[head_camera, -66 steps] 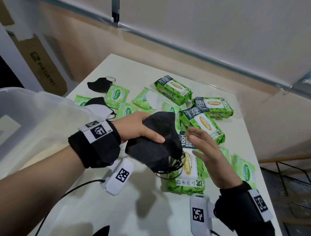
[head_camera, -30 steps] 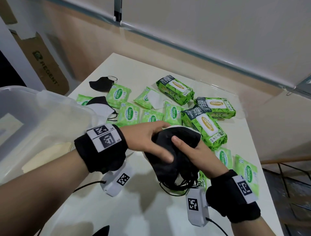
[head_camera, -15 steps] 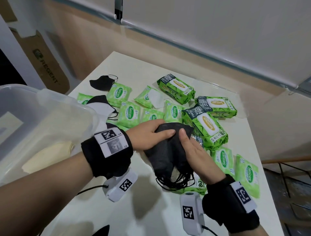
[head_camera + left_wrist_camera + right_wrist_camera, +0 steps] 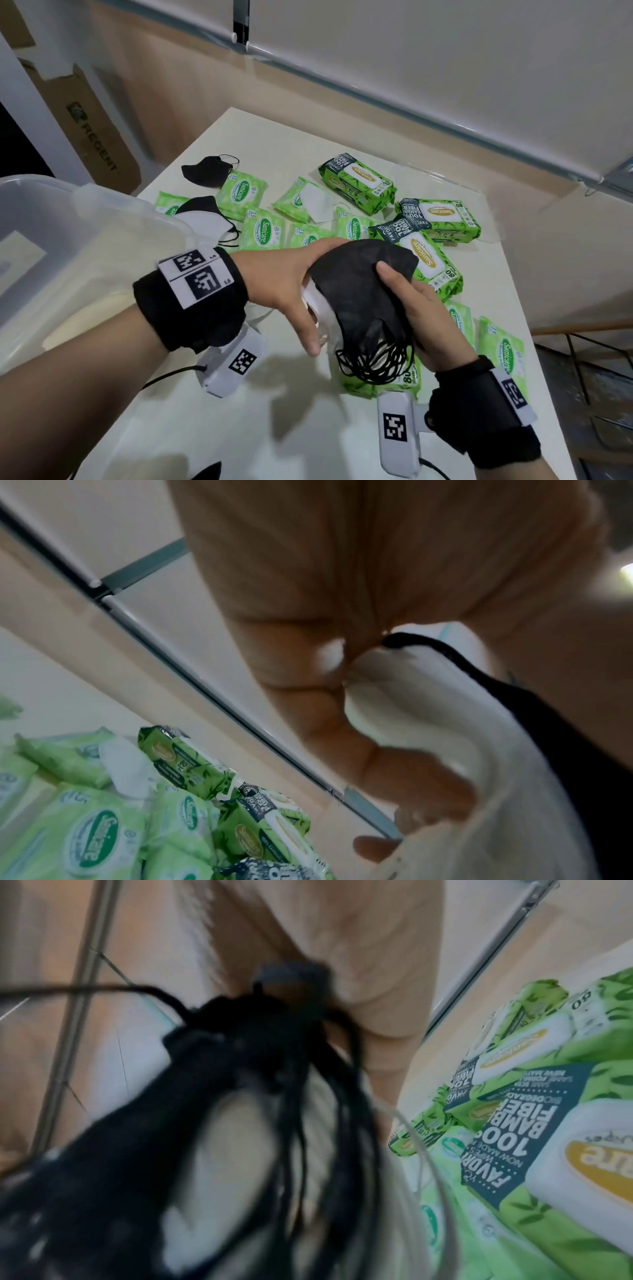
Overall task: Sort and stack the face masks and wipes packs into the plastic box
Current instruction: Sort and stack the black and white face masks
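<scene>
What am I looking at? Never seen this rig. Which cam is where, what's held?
No robot: a person wearing three cameras. The head view looks down at both hands; each wrist view looks along one hand. The left hand and right hand together hold a stack of black face masks, ear loops dangling; white shows under the black in the left wrist view. On the white table lie green Sanicare wipes packs, larger bamboo-fiber packs and loose masks. The clear plastic box sits at left.
</scene>
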The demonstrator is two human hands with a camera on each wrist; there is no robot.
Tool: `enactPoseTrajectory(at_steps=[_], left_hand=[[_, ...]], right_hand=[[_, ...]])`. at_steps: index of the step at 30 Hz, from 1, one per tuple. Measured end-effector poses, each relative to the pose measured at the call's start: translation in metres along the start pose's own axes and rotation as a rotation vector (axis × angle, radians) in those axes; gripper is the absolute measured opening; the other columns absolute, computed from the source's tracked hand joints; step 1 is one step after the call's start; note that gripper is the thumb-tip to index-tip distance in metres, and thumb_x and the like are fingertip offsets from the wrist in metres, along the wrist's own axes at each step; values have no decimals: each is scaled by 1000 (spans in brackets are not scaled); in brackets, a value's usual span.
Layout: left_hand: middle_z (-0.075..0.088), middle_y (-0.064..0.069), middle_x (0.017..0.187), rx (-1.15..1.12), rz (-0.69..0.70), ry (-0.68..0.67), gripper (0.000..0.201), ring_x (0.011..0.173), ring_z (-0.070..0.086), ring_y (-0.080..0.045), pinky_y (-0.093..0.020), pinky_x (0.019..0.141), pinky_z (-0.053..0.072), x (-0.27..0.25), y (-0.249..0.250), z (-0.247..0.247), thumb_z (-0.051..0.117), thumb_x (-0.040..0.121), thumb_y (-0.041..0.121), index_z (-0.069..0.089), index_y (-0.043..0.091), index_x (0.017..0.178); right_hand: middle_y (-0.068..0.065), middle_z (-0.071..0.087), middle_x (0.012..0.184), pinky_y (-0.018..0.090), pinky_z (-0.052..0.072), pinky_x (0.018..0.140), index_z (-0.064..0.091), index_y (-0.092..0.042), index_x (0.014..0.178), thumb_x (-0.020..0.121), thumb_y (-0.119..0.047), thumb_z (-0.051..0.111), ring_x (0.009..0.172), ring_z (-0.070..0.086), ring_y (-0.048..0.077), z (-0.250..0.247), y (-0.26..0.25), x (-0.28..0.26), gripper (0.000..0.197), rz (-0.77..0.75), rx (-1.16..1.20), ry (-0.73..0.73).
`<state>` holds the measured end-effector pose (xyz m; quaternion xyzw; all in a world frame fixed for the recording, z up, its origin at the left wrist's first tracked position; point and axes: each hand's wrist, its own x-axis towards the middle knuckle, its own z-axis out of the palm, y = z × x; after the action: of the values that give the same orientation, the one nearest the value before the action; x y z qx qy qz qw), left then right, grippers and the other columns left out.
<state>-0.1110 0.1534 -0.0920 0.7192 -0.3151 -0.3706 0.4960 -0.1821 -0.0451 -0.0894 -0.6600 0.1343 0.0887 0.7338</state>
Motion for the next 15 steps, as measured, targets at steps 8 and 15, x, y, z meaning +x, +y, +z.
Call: enactPoseTrajectory(at_steps=[8,15], left_hand=[[63,10,113,201,-51,81,126,103,61,-5,-21,91,49,7,4,7,89,53,2,10,31,146],[64,8,114,132,-45,75,124,103,63,-3,-20,91,48,0,10,4,90,51,2,16,39,143]], right_hand=[[12,72,105,34,57,82,72,-16,98,65,-36,83,101,68,26,-2,6,1,41,-103,-5,-85],[15,71,104,30,56,74,72,-10,100,46,-42,93,97,69,25,-5,9,2,66,-74,107,-149]])
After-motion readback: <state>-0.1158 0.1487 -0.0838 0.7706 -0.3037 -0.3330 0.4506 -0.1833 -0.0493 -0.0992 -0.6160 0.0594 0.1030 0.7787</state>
